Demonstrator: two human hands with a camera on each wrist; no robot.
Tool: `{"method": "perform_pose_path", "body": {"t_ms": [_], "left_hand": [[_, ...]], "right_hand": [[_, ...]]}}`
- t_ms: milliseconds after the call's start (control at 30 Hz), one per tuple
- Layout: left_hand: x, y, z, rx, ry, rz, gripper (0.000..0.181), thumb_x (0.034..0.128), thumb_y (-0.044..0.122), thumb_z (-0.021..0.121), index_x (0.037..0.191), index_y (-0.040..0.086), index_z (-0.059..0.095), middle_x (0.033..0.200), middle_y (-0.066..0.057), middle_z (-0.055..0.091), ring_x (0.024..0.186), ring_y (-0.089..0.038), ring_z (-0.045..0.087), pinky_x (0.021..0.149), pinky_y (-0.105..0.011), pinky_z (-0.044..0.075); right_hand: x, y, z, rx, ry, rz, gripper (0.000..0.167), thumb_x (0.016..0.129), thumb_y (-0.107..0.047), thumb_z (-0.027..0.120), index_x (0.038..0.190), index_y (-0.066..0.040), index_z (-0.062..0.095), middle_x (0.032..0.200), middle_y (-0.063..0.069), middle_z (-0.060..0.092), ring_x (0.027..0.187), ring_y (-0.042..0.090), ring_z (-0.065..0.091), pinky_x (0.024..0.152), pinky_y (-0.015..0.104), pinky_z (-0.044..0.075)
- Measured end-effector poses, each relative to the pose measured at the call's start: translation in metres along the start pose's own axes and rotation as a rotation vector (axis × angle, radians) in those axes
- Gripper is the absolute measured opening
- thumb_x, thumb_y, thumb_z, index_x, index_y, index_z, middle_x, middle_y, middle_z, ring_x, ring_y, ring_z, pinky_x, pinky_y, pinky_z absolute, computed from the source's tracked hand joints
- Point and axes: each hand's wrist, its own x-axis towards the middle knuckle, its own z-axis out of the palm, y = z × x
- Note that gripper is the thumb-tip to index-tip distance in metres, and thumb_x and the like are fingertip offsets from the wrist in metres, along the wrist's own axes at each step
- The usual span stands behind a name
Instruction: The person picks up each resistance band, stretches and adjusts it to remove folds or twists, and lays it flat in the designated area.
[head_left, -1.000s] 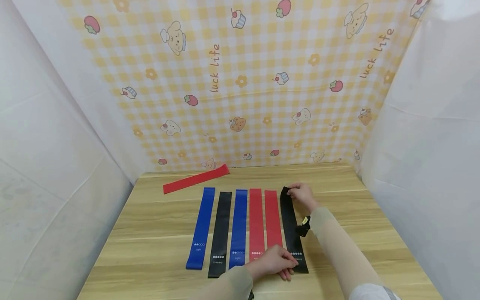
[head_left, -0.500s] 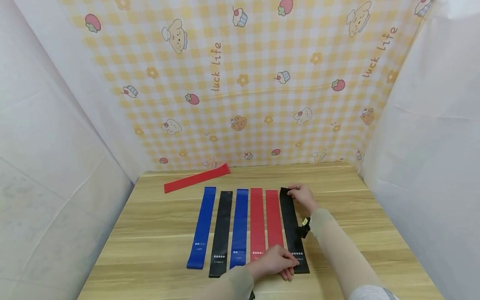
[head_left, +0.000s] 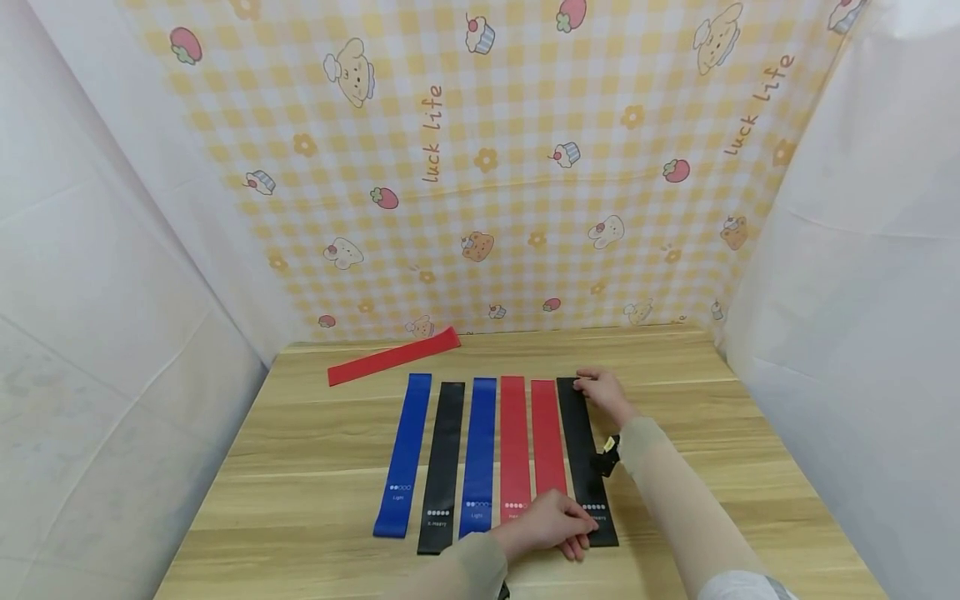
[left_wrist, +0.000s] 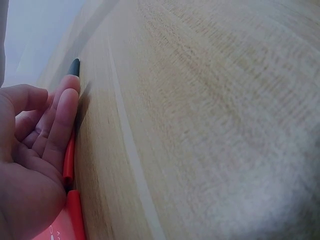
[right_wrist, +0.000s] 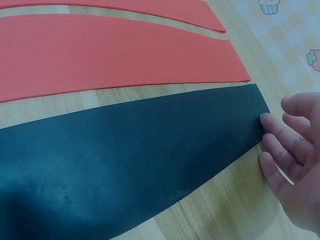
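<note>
A black resistance band [head_left: 579, 433] lies flat at the right end of a row of bands. My right hand [head_left: 606, 394] touches its far end; in the right wrist view the fingers [right_wrist: 282, 137] rest along the band's corner with the thumb apart. Over the near end is my left hand [head_left: 553, 525], its fingertips on the band by the printed white label. In the left wrist view the left hand's fingers [left_wrist: 62, 115] extend along the band ends, and red band ends [left_wrist: 75, 215] show beneath it. The left hand and wrist cover the near ends of two red bands [head_left: 514, 442].
Left of these lie a blue band [head_left: 480, 450], another black band [head_left: 442, 458] and a second blue band [head_left: 408, 450], roughly parallel. One more red band [head_left: 390, 360] lies slanted at the back left. A checked cloth [head_left: 480, 208] hangs behind the wooden table [head_left: 300, 467].
The black band's far end has shifted slightly left and now lies flatter and straighter, closer to the red band. The left hand has stayed nearly still.
</note>
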Motion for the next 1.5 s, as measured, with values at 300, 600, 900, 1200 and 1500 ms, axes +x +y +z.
{"method": "perform_pose_path", "body": {"t_ms": [300,600,900,1200,1500], "left_hand": [[-0.001,0.002,-0.003,0.002,0.013,0.005,0.013,0.0918,0.011,0.066,0.086,0.005,0.077,0.066,-0.009,0.068,0.052,-0.015,0.065,0.048,-0.028,0.054],[-0.003,0.002,-0.007,-0.010,0.034,0.005,0.012,0.0915,0.012,0.067,0.088,0.006,0.077,0.069,-0.008,0.069,0.055,-0.016,0.066,0.050,-0.027,0.054],[-0.020,0.023,-0.022,-0.066,-0.048,0.084,0.018,0.0932,0.015,0.065,0.097,0.001,0.075,0.079,-0.009,0.071,0.065,-0.020,0.068,0.060,-0.031,0.057],[-0.041,0.026,-0.103,0.042,0.149,0.183,0.024,0.0930,0.019,0.066,0.104,-0.001,0.072,0.085,-0.013,0.070,0.072,-0.025,0.068,0.067,-0.034,0.056],[-0.061,0.005,-0.203,0.114,0.527,0.172,0.025,0.0960,0.015,0.061,0.108,-0.008,0.067,0.092,-0.019,0.068,0.074,-0.024,0.064,0.068,-0.037,0.055]], "right_hand": [[0.002,-0.008,0.005,-0.061,0.030,0.030,0.038,0.097,-0.015,0.053,0.130,0.003,0.057,0.114,0.018,0.064,0.096,0.027,0.058,0.071,0.030,0.047],[0.004,-0.013,0.006,-0.054,0.010,0.044,0.036,0.096,-0.016,0.058,0.126,0.004,0.059,0.109,0.015,0.064,0.090,0.023,0.058,0.069,0.029,0.048],[0.013,-0.031,0.009,-0.097,0.030,-0.022,0.035,0.095,-0.016,0.060,0.123,0.005,0.062,0.110,0.020,0.066,0.091,0.028,0.064,0.073,0.034,0.053],[0.011,-0.058,0.033,-0.063,-0.050,-0.046,0.038,0.096,-0.019,0.060,0.126,0.004,0.060,0.116,0.018,0.064,0.105,0.038,0.060,0.087,0.045,0.050],[0.011,-0.074,0.064,-0.080,-0.044,-0.145,0.028,0.095,-0.020,0.063,0.118,-0.004,0.068,0.117,0.014,0.065,0.107,0.034,0.061,0.088,0.044,0.050]]}}
